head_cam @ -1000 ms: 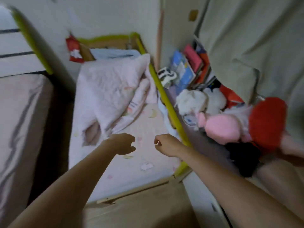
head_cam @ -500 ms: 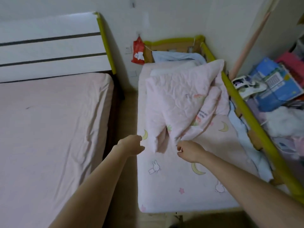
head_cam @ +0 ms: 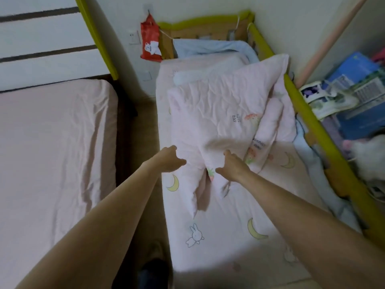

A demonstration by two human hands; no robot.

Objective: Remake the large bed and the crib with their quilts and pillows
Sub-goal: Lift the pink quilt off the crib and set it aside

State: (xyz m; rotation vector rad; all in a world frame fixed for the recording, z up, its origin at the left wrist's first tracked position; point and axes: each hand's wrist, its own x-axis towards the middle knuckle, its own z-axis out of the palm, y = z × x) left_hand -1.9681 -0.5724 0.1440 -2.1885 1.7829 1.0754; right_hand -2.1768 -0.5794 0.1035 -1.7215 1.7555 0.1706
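Head view: red packet [head_cam: 150, 41] hangs between large bed [head_cam: 52, 142] and crib [head_cam: 268, 41]

Red wipes pack [head_cam: 150, 43] hangs on the wall up top, next to a white socket [head_cam: 133, 37]. Far right of frame there's my pile of blue boxes [head_cam: 358, 80], a magazine [head_cam: 325, 99] and a white plush [head_cam: 368, 155].

Crib sheet [head_cam: 218, 226], lower centre: pale pink, printed with yellow moons and white rabbits. Quilt [head_cam: 214, 113], centre: pale pink with strawberry motifs. Crib rail [head_cam: 312, 119], right: yellow-green. Large bed sheet [head_cam: 52, 142], left: plain pink. Packet [head_cam: 150, 38], upper centre: red.
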